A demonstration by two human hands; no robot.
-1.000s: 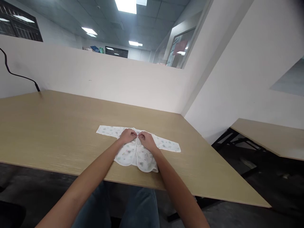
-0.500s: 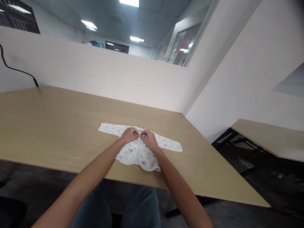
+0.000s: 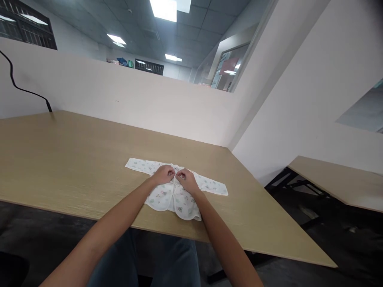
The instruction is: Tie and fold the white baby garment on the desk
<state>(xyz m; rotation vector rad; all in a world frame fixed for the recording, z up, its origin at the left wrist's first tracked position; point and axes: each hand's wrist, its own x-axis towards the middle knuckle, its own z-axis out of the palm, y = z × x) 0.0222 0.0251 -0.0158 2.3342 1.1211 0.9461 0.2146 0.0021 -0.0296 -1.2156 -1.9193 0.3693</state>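
A small white baby jacket with a printed pattern lies spread on the table, its sleeves stretched out to both sides and its hem toward me. My left hand is closed in a pinch on the left front edge, just below the neckline. Close beside it, my right hand pinches the right front edge. The two sets of fingertips almost meet at the front opening. Below the hands the two front panels lie side by side, with rounded lower corners. Whatever fastening sits between the fingers is too small to make out.
The wooden table runs back to a white partition wall. A black cable comes down to the table's far left. A second table stands to the right, beyond a gap. The near table edge lies just above my legs.
The camera view has tilted slightly upward. Both hands stay at the jacket's front opening, with the fingertips slightly closer together; the jacket lies as before.
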